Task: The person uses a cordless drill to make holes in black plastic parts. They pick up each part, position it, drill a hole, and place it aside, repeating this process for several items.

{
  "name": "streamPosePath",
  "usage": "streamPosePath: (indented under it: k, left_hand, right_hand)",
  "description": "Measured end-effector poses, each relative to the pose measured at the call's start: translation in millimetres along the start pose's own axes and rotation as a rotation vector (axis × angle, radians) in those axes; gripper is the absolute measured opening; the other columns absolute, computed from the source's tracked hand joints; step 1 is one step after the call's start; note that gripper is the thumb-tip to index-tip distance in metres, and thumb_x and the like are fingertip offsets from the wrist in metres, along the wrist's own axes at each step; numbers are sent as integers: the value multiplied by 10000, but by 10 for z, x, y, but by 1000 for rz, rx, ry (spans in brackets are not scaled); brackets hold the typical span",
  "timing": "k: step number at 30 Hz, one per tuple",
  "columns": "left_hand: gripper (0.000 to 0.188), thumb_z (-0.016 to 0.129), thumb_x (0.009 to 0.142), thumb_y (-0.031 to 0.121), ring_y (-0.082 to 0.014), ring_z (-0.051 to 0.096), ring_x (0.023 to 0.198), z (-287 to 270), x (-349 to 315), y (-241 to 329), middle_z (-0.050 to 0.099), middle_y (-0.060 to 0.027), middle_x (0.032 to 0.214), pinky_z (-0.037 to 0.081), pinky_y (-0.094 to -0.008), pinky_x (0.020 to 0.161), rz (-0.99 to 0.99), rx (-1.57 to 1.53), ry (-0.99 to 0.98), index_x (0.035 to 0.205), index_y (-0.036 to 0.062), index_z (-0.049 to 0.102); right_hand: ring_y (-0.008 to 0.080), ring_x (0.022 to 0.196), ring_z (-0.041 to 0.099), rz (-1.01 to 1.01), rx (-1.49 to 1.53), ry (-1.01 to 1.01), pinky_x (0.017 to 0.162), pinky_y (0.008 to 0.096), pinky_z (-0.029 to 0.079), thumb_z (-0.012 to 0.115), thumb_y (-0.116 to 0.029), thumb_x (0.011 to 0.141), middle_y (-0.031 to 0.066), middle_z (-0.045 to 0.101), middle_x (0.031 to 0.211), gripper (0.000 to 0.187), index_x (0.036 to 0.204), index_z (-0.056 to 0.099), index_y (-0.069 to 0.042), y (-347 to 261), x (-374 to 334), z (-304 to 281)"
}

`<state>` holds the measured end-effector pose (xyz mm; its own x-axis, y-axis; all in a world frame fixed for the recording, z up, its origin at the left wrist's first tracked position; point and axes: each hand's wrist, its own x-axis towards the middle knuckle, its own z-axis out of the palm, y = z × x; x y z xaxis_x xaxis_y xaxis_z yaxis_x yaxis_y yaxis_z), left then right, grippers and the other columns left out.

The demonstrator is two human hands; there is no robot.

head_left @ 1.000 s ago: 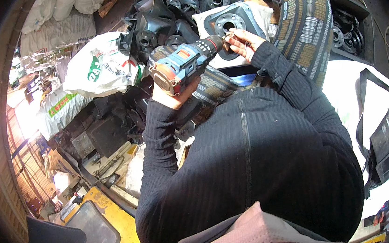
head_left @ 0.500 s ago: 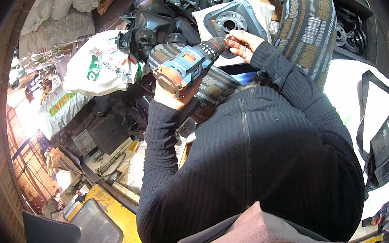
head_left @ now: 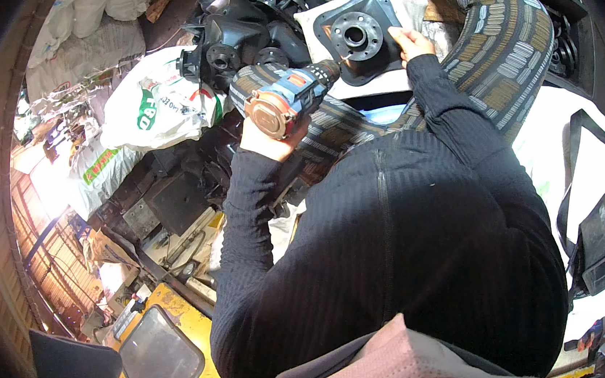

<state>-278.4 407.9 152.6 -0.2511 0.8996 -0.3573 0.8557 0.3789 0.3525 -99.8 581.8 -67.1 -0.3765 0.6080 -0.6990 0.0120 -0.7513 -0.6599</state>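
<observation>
A blue and red cordless drill (head_left: pixel 286 96) is in my left hand (head_left: pixel 269 142), which wraps round its handle below the body. The drill's black chuck points up and right, close to a black square part with a round, holed hub (head_left: pixel 356 36). That part lies on a white padded bag (head_left: pixel 317 34). My right hand (head_left: pixel 413 46) is at the part's right edge, thumb and fingertips pinched on its rim. Whether something small is also between those fingers cannot be seen.
A heap of similar black parts (head_left: pixel 237 33) lies at the far left. Patterned striped cushioning (head_left: pixel 501 55) curves round the work. White sacks (head_left: pixel 161 102) stand at left, and a white bag with a black strap (head_left: pixel 547 140) at right. A yellow surface (head_left: pixel 191 328) shows at lower left.
My right hand has moved from the drill's chuck to the right edge of the black part. The drill has drawn slightly back to the left, still in my left hand.
</observation>
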Motion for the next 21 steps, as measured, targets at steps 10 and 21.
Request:
streamPosePath:
  k: [10, 21]
  left_hand:
    - [662, 726, 692, 363, -277, 589, 1020, -93, 493, 75, 601, -148, 1098, 452, -318, 898, -137, 149, -240, 1197, 10, 483]
    - [679, 737, 667, 341, -272, 618, 962, -55, 647, -46, 627, -138, 1044, 487, -327, 844, -158, 216, -383, 1187, -4, 470]
  right_hand:
    - [79, 578, 500, -125, -430, -46, 566, 252, 407, 733, -461, 719, -33, 555, 606, 383, 741, 645, -90, 68, 212, 161]
    - [43, 499, 396, -270, -251, -168, 472, 225, 319, 740, -351, 754, -64, 462, 537, 356, 614, 543, -89, 253, 291, 186]
